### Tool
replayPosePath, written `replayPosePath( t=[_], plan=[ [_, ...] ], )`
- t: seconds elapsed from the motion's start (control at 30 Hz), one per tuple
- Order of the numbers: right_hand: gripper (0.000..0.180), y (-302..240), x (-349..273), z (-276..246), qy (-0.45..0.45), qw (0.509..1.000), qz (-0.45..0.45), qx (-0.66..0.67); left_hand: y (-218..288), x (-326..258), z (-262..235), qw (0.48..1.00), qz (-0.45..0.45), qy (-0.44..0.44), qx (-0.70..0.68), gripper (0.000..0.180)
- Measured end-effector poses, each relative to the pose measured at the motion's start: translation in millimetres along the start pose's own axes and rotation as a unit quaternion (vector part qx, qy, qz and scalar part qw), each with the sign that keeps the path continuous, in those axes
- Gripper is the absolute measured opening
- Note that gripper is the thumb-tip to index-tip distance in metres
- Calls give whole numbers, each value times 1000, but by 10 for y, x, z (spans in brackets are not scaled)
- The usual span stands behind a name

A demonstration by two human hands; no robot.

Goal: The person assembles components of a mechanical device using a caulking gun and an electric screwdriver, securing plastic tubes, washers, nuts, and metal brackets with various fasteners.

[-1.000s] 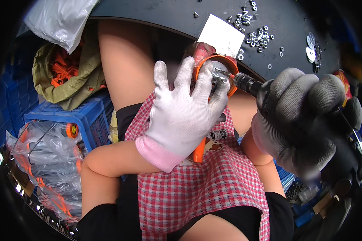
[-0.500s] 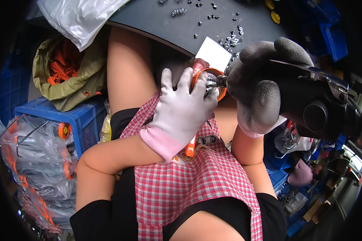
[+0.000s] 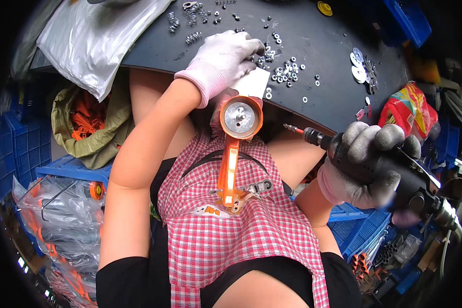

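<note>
An orange tool [image 3: 234, 149] with a round metal disc at its head lies upright on my lap, against the red checked apron. My left hand [image 3: 226, 56], in a white glove, reaches over the dark table [image 3: 313, 97] and its fingertips are down among several small metal nuts and washers [image 3: 285, 72]; whether it pinches one is hidden. A white card [image 3: 252, 84] lies just under that hand. My right hand [image 3: 367, 164], in a grey glove, grips a black electric screwdriver [image 3: 395, 174] whose bit points left toward the orange tool, a little apart from it.
A clear plastic bag [image 3: 95, 38] hangs over the table's left end. Blue crates [image 3: 69, 169] and bagged orange parts [image 3: 61, 226] stand at my left. More blue crates [image 3: 364, 228] sit at lower right. A red packet [image 3: 408, 110] and larger washers [image 3: 362, 64] lie on the right.
My left hand has let go of the orange tool's head and reached up to the nuts on the table. The right hand has drawn the screwdriver back to the right, off the tool.
</note>
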State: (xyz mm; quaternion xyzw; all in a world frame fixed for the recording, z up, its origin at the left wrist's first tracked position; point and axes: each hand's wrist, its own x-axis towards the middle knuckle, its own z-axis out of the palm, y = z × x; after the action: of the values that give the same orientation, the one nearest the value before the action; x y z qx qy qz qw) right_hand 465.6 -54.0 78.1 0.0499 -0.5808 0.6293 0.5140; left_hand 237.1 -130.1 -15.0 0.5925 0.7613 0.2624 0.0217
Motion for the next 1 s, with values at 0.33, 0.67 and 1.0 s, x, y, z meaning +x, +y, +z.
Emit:
replayPosePath(
  t=[0.33,0.67,1.0],
  plan=[
    [53,10,-59,-67,64,995,-63,41,-133,161,17,994,45,-67,69,14],
    [32,-166,401,61,87,976,76,183,717,-488,-563,941,-83,61,-323,18],
    [38,-56,323,168,73,973,81,205,796,-623,-572,882,-120,83,-447,16]
  ],
)
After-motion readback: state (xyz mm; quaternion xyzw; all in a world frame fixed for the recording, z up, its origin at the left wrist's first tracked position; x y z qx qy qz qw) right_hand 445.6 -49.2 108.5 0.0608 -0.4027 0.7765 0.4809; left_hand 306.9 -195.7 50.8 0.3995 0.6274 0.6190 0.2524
